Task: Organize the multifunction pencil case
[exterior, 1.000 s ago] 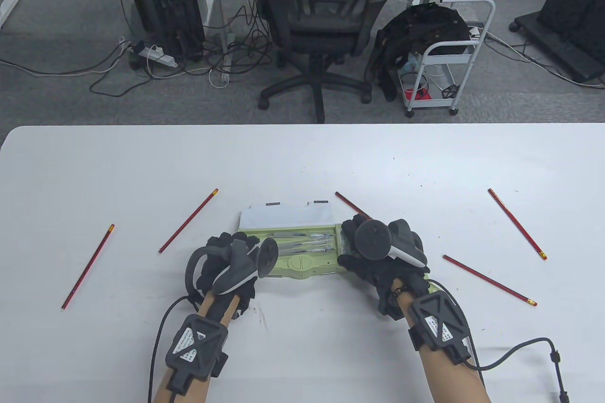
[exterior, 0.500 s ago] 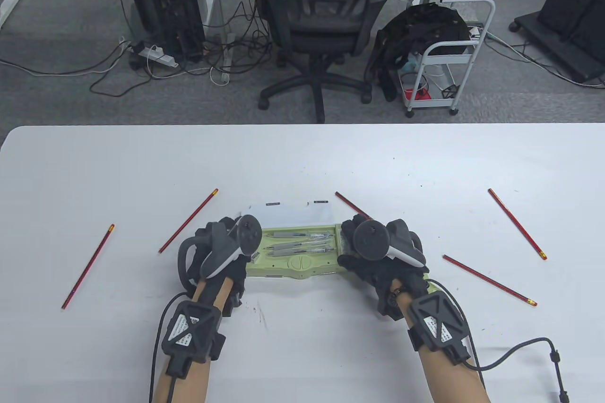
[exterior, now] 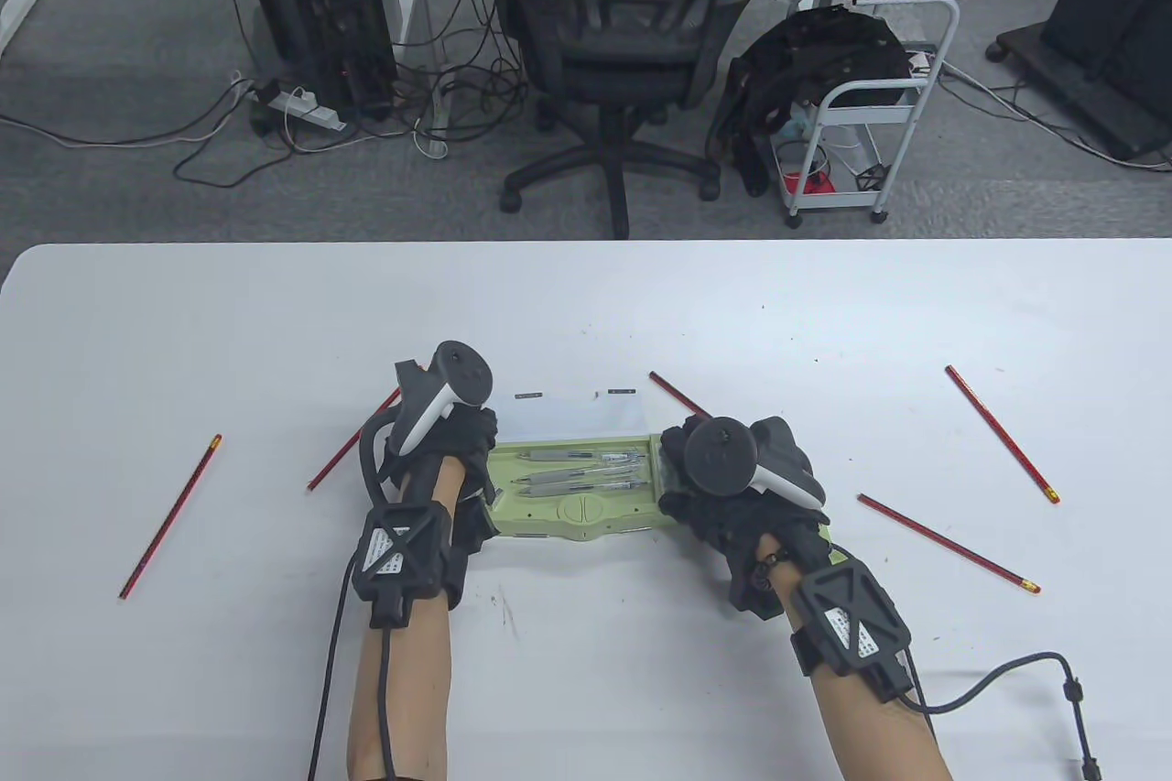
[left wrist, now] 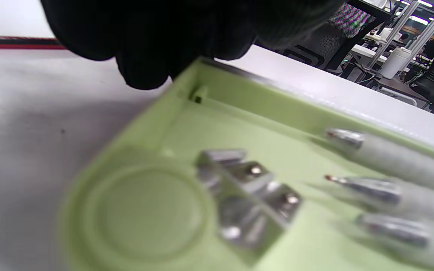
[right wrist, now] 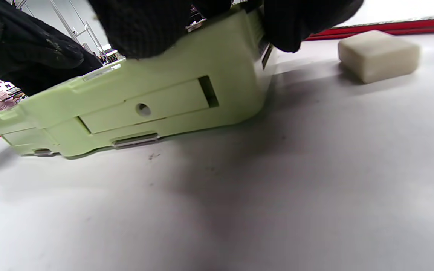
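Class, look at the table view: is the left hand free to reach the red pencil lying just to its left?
Probably yes. The left hand rests at the pencil case's left end, the pencil lies right beside it on bare table, and nothing stands between them.

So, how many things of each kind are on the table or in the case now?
Red pencils: 5
Pens in the case: 3
Pencil case: 1
Eraser: 1
Total: 10
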Motion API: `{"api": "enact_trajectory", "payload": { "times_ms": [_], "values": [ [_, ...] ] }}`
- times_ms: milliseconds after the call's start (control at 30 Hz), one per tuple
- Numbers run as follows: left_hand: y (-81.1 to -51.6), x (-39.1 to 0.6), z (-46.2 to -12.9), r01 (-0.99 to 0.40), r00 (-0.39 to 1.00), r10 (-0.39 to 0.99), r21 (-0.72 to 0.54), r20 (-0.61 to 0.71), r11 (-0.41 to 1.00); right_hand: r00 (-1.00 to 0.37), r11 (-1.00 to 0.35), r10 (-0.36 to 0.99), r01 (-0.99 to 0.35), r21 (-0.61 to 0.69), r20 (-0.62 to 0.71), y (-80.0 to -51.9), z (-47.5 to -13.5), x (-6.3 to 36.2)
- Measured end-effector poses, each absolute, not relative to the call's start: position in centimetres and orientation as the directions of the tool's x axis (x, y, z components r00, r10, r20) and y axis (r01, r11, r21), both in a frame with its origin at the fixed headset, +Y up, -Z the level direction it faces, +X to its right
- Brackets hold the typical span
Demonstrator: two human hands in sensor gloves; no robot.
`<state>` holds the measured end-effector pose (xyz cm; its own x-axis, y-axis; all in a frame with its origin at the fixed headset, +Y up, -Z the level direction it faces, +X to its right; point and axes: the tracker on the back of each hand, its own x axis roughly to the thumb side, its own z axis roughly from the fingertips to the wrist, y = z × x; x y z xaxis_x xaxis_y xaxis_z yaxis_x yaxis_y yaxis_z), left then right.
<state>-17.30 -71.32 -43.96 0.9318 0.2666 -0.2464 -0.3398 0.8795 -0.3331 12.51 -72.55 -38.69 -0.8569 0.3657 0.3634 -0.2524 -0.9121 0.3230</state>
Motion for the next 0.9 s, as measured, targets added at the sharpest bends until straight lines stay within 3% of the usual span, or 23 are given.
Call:
{"api": "enact_trajectory", "payload": {
  "times_ms": [367,633,900],
  "values": [
    [-70.2,-18.7,-43.7,-0.531,0.837,0.468,-0.212,-0.282,0.821,-0.849,-0.902,0.393,-0.281,0.328,0.353,-72.6,-38.8,12.9],
    [-69.3,-21.7,-42.0,-0.769,0.634,0.73,-0.104,-0.257,0.631,-0.846,-0.898,0.405,-0.296,0.325,0.348,-72.7,-38.7,13.1],
    [-68.3,-21.7,-39.4,-0.703,0.71,0.682,-0.137,-0.176,0.697,-0.849,-0.901,0.396,-0.286,0.325,0.351,-72.7,-38.8,13.2]
  ]
}}
